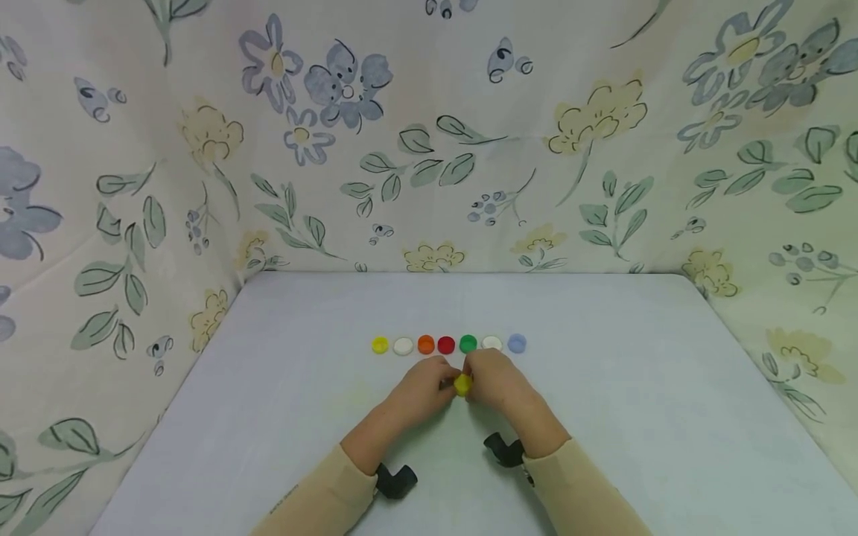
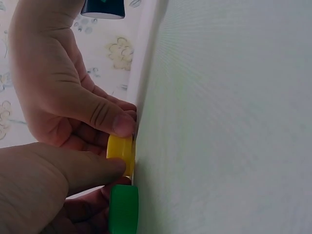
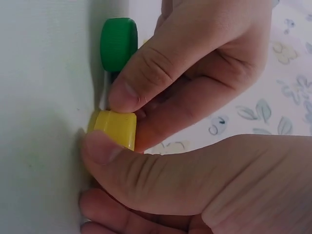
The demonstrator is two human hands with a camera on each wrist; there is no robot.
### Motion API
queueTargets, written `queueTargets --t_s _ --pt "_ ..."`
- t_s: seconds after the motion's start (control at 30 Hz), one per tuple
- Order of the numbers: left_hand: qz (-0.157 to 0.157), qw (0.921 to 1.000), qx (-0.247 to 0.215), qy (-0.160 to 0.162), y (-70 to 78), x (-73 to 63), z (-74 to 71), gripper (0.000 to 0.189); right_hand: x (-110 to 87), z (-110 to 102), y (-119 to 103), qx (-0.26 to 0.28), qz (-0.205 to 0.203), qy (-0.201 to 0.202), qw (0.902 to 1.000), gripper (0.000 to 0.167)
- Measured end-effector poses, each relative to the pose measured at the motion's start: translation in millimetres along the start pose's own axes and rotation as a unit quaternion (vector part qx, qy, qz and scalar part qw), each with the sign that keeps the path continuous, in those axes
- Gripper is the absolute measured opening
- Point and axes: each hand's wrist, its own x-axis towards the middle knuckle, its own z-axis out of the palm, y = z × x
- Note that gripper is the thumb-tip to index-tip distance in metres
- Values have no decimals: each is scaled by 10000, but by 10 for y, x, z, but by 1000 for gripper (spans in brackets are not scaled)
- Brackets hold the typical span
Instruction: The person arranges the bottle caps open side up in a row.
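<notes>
Between my two hands is a small yellow bottle cap [image 1: 462, 385], low over the white table. My left hand [image 1: 424, 388] pinches it from the left, thumb tip against its side. From the right my right hand [image 1: 497, 380] pinches the same cap, thumb [image 3: 105, 146] over its edge. The yellow cap [image 2: 121, 148] stands on edge in the left wrist view, a smooth wall with a wider rim showing. Just past the fingers is a green cap [image 3: 117, 45] with a ridged side.
Across the white table [image 1: 302, 313] runs a row of caps: yellow [image 1: 380, 345], white [image 1: 403, 346], orange [image 1: 425, 344], red [image 1: 446, 345], green [image 1: 468, 343], white [image 1: 492, 343] and light blue [image 1: 517, 343]. Floral cloth [image 1: 415, 149] hangs behind and at the sides.
</notes>
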Motion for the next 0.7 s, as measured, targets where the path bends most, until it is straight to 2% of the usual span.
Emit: queueTargets --t_s 0.3,0.47,0.7 --pt "200 9995 -168 148 16 -10 -96 29 -9 -120 61 445 -160 -142 9988 19" --pt "49 9991 -375 200 20 -27 -189 32 -20 -181 78 658 -381 -253 9968 15" --pt "-77 9968 -697 386 -57 -37 -284 26 11 -192 59 1039 -407 -266 9934 12"
